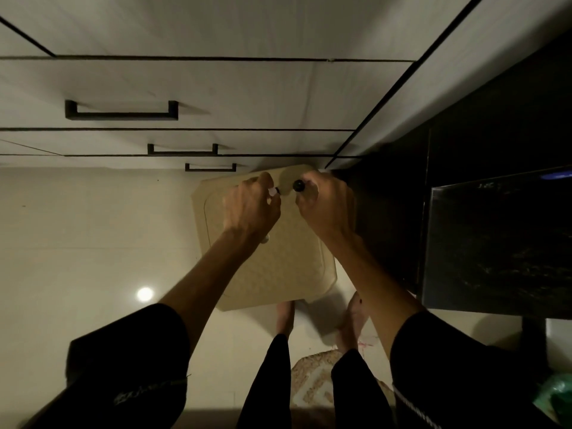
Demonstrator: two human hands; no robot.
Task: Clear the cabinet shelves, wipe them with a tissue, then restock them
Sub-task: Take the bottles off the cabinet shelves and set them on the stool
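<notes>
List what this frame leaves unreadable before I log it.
Head view only:
- Cabinet shelves: none visible; only closed drawer fronts show.
- Left hand grip: small pale, dark-tipped item, mostly hidden by fingers.
- Right hand grip: only a dark round end shows.
- Beige board: partly covered by both forearms.
- Green item: cut off by the frame edge.

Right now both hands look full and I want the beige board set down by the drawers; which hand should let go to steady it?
Probably the left hand: it pinches only a small pale item over the beige board. The right hand grips a dark knobbed object beside the dark cabinet opening.
</notes>
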